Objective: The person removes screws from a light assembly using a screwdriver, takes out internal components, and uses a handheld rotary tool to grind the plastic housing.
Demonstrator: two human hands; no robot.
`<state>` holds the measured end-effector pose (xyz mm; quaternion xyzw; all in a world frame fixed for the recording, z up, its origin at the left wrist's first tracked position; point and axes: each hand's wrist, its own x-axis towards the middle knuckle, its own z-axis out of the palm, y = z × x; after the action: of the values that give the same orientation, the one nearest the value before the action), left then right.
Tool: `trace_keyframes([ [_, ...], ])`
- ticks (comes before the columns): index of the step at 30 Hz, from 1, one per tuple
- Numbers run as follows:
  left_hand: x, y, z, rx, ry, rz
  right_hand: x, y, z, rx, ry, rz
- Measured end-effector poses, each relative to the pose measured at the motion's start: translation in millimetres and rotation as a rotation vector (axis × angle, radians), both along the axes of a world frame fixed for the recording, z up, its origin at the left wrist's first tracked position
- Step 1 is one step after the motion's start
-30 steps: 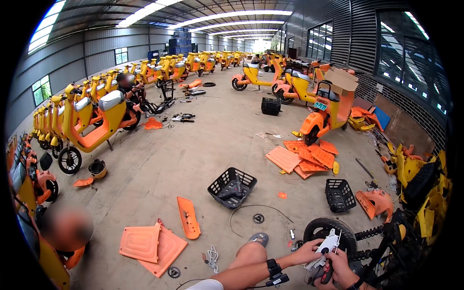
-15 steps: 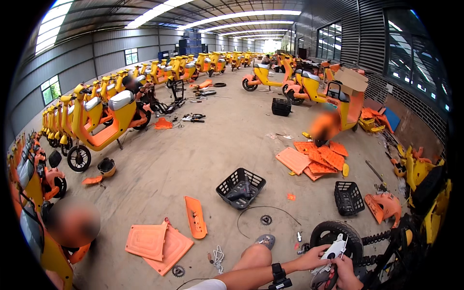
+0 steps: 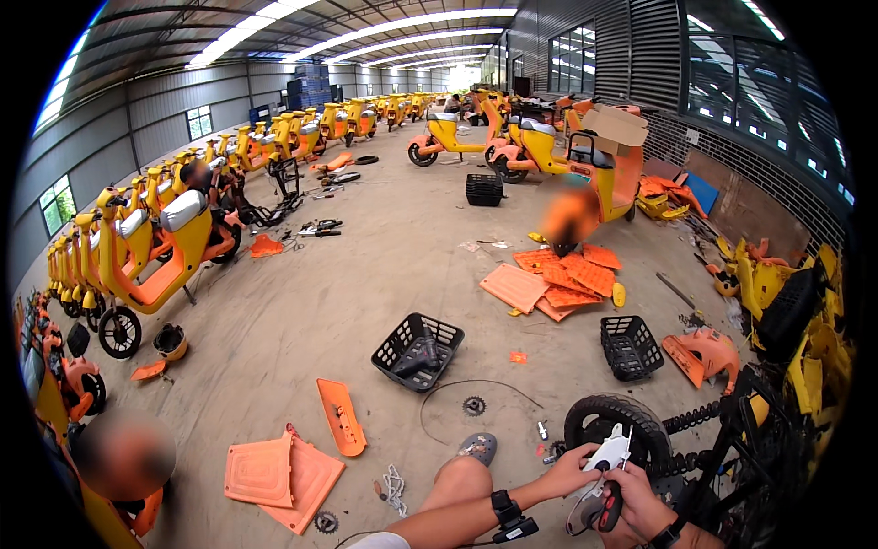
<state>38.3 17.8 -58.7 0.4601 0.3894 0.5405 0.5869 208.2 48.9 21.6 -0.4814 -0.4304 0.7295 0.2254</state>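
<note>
Person's left hand (image 3: pixel 569 473) pinches the white part (image 3: pixel 611 450) at its near left end, fingers and thumb closed on it. Right hand (image 3: pixel 640 501) wraps a red-and-black handle (image 3: pixel 610 508), held just under the part; whether its fingertips also press the part, can't tell. White part sits between the hands and the black wheel (image 3: pixel 646 425), in front of the wheel in view; contact with the tyre unclear. Part's long axis slants from the left hand up and rightward, pointing across the wheel; handle's axis runs steeper, nearly toward the person. Left hand is nearer the part's body, right hand nearer its lower right edge. Thin cable (image 3: pixel 569 523) loops below the hands, on the near side of the wheel.

Right of the wheel: a coil spring (image 3: pixel 688 418) on a dark frame. Left of the wheel: a grey shoe (image 3: pixel 479 446), then a toothed ring (image 3: pixel 474 405) on the floor; farther left, flat orange panels (image 3: pixel 259 468). Beyond the wheel: a black basket (image 3: pixel 631 371); beyond and left, another basket (image 3: pixel 395 381) with a dark tool inside. Farther past the wheel: piled orange panels (image 3: pixel 572 279), then yellow-orange scooters.
</note>
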Motion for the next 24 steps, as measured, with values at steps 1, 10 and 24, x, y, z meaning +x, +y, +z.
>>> trace_keyframes([
  [1, 0.2, -0.1, 0.2, 0.001, -0.017, 0.005, 1.7, 0.2, -0.9, 0.015, -0.004, 0.017],
  [10, -12.6, -10.8, 24.3, 0.041, 0.248, -0.068, -5.9, -0.6, -0.2, 0.012, -0.13, 0.004],
  [24, -20.4, -15.3, 42.6, -0.036, 0.102, 0.002, -20.1, 8.0, 16.2, 0.138, -0.163, 0.01],
])
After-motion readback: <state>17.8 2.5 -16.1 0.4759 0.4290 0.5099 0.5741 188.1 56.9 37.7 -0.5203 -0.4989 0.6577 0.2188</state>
